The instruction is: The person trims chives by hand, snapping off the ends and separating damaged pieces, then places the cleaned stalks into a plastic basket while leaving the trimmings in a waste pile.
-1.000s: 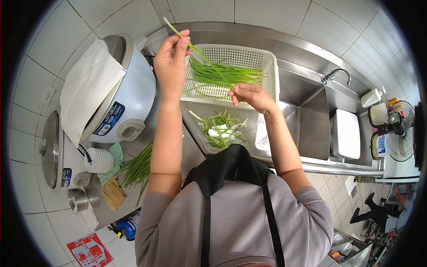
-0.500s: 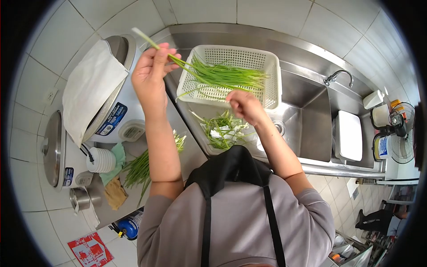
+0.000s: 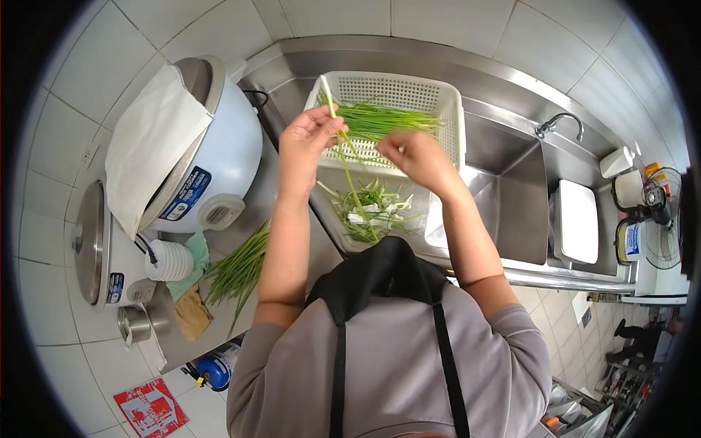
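Note:
My left hand (image 3: pixel 309 144) pinches a scallion (image 3: pixel 328 96), its white end up and its long green leaf hanging toward the counter. To the right, over the front of the white basket (image 3: pixel 458 139), my right hand (image 3: pixel 418 159) has its fingers curled together and slightly blurred; whatever they may hold is too small to make out. Inside that basket lies a bunch of scallions (image 3: pixel 391 121). Below both hands is a heap of scallion trimmings (image 3: pixel 372 212) with white bits on the steel surface. Another scallion bunch (image 3: pixel 241 270) rests on the counter beside my left forearm.
A large rice cooker (image 3: pixel 230 160) with a white cloth stands left, near stacked white cups (image 3: pixel 169 261) and a smaller cooker (image 3: pixel 109 248). On the right are a sink (image 3: pixel 511 197), a faucet (image 3: pixel 558 124), a white tray (image 3: pixel 577 223) and a fan (image 3: pixel 661 208).
My left hand has moved right and slightly down, to the basket's near left corner, and the scallion now points more upright. My right hand has shifted a little to the right.

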`<state>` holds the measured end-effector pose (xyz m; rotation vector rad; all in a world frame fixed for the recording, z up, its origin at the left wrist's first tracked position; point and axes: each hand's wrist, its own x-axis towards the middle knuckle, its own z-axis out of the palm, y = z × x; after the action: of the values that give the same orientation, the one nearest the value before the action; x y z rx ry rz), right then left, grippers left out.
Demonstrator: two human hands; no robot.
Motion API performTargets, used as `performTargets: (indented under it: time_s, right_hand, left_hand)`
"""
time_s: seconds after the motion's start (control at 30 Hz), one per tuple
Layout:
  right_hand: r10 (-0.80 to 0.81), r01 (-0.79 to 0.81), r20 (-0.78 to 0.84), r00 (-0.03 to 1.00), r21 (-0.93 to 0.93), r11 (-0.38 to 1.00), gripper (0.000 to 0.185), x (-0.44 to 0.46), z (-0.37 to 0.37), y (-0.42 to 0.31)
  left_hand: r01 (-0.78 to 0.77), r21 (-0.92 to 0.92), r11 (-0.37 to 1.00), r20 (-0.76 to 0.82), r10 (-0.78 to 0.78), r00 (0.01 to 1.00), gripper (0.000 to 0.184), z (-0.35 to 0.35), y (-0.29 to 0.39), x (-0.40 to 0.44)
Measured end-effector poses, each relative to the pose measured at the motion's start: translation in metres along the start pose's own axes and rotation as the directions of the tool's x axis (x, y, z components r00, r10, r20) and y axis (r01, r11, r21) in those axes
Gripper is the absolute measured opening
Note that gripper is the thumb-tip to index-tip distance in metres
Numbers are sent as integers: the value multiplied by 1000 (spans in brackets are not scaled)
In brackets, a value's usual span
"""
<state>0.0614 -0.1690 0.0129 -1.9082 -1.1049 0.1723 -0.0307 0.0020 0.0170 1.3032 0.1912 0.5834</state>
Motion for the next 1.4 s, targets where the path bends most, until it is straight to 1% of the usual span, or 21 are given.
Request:
performTargets:
  time_s: [0.03, 0.07, 0.1, 0.17, 0.2, 0.33, 0.4, 0.43, 0.53, 0.6, 0.63, 0.73, 0.8, 0.9, 1.0, 1.03, 1.1, 1.13, 1.2, 1.3, 1.4]
  right_hand:
    - [-1, 6, -70, 998, 71, 997, 15, 5, 1, -3]
    - [1, 19, -140, 990, 142, 990, 13, 11, 2, -6]
    - [5, 40, -210, 978, 210, 977, 12, 15, 1, -6]
    - [15, 20, -158, 987, 215, 976, 12, 20, 2, -2]
    - [19, 10, -128, 992, 220, 976, 11, 22, 5, 1]
    - [5, -8, 7, 1000, 447, 895, 11, 30, 10, 21]
    - [1, -42, 72, 997, 570, 821, 11, 31, 12, 26]
    - [16, -49, 61, 998, 586, 809, 12, 32, 13, 26]
    - [59, -69, 37, 998, 628, 775, 13, 35, 13, 29]
    - [81, -85, 36, 996, 651, 754, 13, 38, 11, 32]
    - [77, -82, 35, 996, 646, 759, 13, 38, 10, 32]
    - [66, -85, 53, 996, 616, 783, 13, 35, 4, 29]
    - [62, -100, 86, 994, 579, 809, 13, 31, 2, 26]
    - [29, -43, 40, 999, 421, 906, 12, 29, 1, 25]
    - [-53, 57, -22, 998, 361, 931, 10, 29, 4, 28]
    - [-23, 24, -6, 1000, 354, 935, 10, 29, 3, 27]
    - [35, -42, 25, 999, 338, 940, 9, 27, 0, 23]
    - [56, -66, 37, 998, 387, 920, 10, 26, 0, 22]
    - [93, -112, 64, 994, 480, 870, 10, 24, 2, 23]
    - [62, -91, 77, 995, 477, 874, 16, 22, 1, 26]
    - [40, -65, 65, 997, 443, 894, 16, 20, -3, 23]
  left_hand:
    - [8, 2, 1000, 14, -8, 1000, 19, 8, -2, -2]
    - [12, 35, 999, 31, -13, 999, 27, 12, -8, -3]
    - [-35, 49, 998, 61, 32, 998, 30, 15, -14, -4]
    - [-130, 75, 989, 115, 121, 986, 35, 21, -25, -6]
    - [-161, 114, 980, 120, 147, 982, 46, 24, -28, -7]
    - [-173, 121, 977, 62, 166, 984, 53, 27, -32, -12]
    - [-177, 133, 975, 35, 174, 984, 52, 27, -32, -14]
    - [-179, 138, 974, 24, 178, 984, 52, 28, -32, -14]
    - [-121, 172, 978, 101, 105, 989, 39, 23, -38, -13]
    - [-11, 153, 988, 109, -6, 994, 28, 23, -40, -14]
    - [44, 143, 989, 113, -60, 992, 23, 22, -39, -15]
    - [2, 156, 988, 105, -18, 994, 16, 21, -42, -13]
    - [8, 127, 992, 101, -21, 995, 16, 21, -43, -12]
    - [49, 82, 995, 83, -56, 995, 15, 23, -43, -14]
    - [81, 19, 997, 86, -82, 993, 15, 22, -46, -14]
    - [87, -6, 996, 91, -86, 992, 15, 22, -46, -14]
    - [100, 37, 994, 96, -103, 990, 16, 19, -44, -14]
    - [105, 58, 993, 99, -110, 989, 17, 17, -43, -14]
    - [137, 39, 990, 114, -141, 983, 18, 16, -43, -14]
    - [207, -14, 978, 177, -201, 963, 19, 10, -42, -14]
    - [284, -99, 954, 238, -254, 937, 18, 8, -40, -15]
